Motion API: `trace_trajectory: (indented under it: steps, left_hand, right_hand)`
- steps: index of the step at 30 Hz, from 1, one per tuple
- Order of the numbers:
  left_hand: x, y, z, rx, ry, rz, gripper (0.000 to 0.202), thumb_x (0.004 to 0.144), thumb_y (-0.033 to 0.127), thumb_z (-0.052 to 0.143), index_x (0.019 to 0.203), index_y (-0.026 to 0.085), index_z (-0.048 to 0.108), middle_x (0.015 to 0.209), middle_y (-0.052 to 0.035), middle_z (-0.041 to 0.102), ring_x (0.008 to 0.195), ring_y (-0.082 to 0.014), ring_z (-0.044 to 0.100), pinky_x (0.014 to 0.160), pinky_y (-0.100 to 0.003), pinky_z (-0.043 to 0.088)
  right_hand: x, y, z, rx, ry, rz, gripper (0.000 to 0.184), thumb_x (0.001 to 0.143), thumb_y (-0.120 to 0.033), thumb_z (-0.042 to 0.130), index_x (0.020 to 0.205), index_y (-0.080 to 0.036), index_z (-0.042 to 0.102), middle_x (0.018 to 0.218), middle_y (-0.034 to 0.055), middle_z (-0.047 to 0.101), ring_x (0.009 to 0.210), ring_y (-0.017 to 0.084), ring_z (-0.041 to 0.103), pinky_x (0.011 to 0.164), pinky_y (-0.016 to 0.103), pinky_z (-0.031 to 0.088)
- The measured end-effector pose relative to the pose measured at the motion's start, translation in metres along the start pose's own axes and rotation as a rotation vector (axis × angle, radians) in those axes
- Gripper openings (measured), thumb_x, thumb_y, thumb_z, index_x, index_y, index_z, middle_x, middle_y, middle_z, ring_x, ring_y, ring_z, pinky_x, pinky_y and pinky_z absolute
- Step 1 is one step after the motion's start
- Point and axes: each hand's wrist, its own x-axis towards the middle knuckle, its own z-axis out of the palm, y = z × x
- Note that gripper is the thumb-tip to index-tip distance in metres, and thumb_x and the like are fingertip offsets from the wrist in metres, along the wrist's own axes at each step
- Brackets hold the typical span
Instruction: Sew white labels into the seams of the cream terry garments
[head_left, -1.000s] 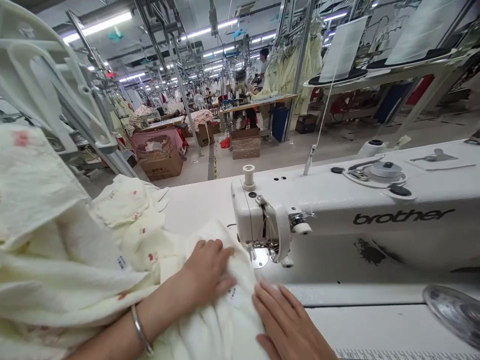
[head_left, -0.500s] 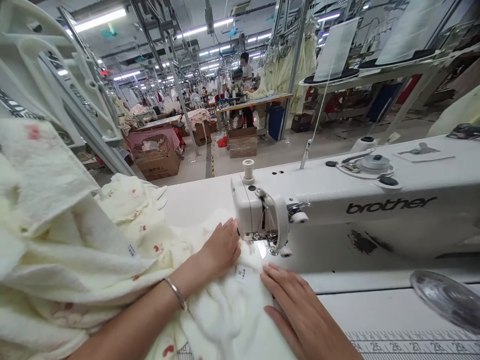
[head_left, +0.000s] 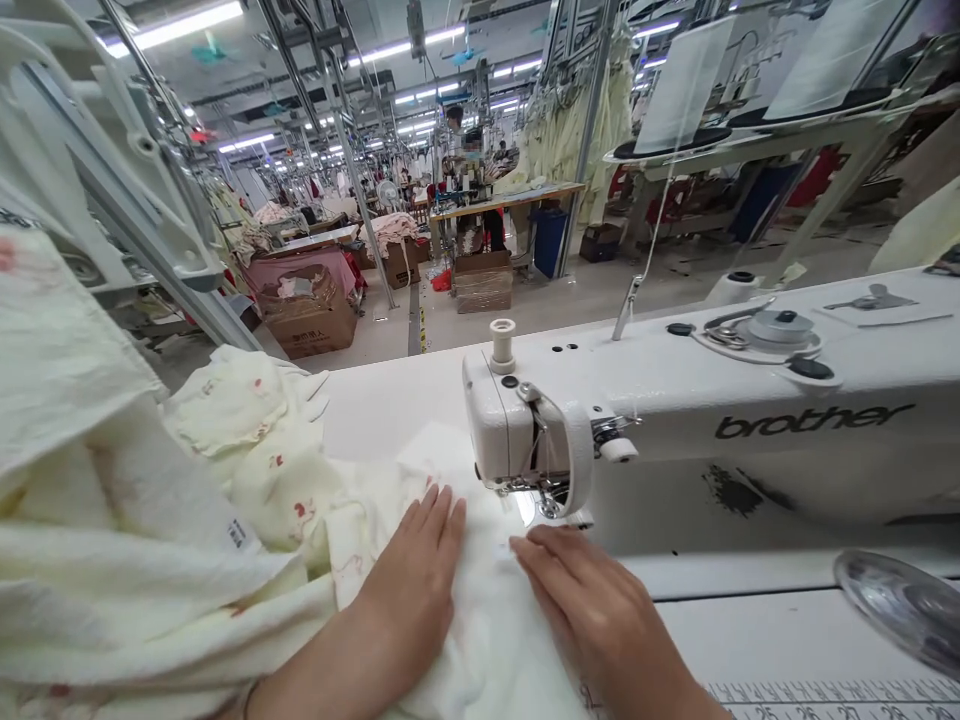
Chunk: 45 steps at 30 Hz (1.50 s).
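My left hand [head_left: 416, 580] lies flat, fingers stretched out, on cream fabric with small red prints [head_left: 285, 500], just left of the needle area. My right hand [head_left: 589, 605] rests on the same cloth to the right, its fingertips pressing the white fleecy part [head_left: 495, 640] right in front of the presser foot [head_left: 541, 503]. The white Brother sewing machine [head_left: 750, 440] stands behind both hands, its head above the fabric edge.
More cream fabric is heaped at the left [head_left: 97, 520]. A metal dish [head_left: 904, 610] sits at the right edge, and a ruler strip [head_left: 832, 692] runs along the table front. Cardboard boxes [head_left: 311, 320], hanging garments and other workers fill the hall behind.
Both hands have slid the fabric and resettled; the left hand drew back slightly from the machine head, and the small label near the fingers is no longer visible.
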Motion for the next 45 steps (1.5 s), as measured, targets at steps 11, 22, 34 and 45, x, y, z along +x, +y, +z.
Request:
trace_trajectory:
  steps: [11, 22, 34, 45]
  left_hand:
    - [0.028, 0.026, -0.015, -0.354, 0.077, -0.134, 0.028, 0.086, 0.010, 0.042, 0.109, 0.014, 0.057, 0.108, -0.0109, 0.060, 0.096, -0.0219, 0.061, 0.083, -0.039, 0.055]
    - [0.062, 0.030, -0.006, -0.407, -0.132, -0.461, 0.008, 0.078, 0.019, 0.060, 0.086, 0.018, 0.057, 0.090, -0.0024, 0.060, 0.083, -0.0196, 0.057, 0.071, -0.031, 0.043]
    - [0.066, 0.020, -0.006, -0.700, -0.102, -0.621, 0.005, 0.071, 0.016, 0.055, 0.067, 0.017, 0.059, 0.065, 0.0017, 0.060, 0.063, -0.0130, 0.054, 0.060, -0.024, 0.040]
    - [0.065, 0.021, -0.001, -0.645, -0.086, -0.651, 0.006, 0.069, 0.017, 0.053, 0.066, 0.017, 0.058, 0.063, 0.0024, 0.060, 0.060, -0.0125, 0.053, 0.057, -0.024, 0.039]
  right_hand:
    - [-0.024, 0.001, -0.017, 0.062, -0.074, 0.101, 0.024, 0.096, -0.015, 0.040, 0.110, -0.013, 0.058, 0.099, 0.0097, 0.057, 0.091, 0.018, 0.055, 0.072, 0.027, 0.050]
    - [-0.024, -0.009, -0.008, 0.024, -0.052, 0.118, 0.025, 0.095, -0.013, 0.036, 0.099, -0.013, 0.061, 0.087, 0.0092, 0.055, 0.077, 0.018, 0.054, 0.062, 0.027, 0.049]
    - [-0.026, -0.009, -0.009, 0.068, -0.020, 0.159, 0.024, 0.094, -0.013, 0.037, 0.100, -0.011, 0.061, 0.086, 0.0098, 0.056, 0.079, 0.019, 0.055, 0.067, 0.030, 0.050]
    - [-0.030, -0.010, -0.003, -0.023, -0.093, 0.139, 0.030, 0.096, -0.015, 0.036, 0.114, -0.010, 0.060, 0.090, 0.0105, 0.056, 0.081, 0.019, 0.054, 0.064, 0.029, 0.050]
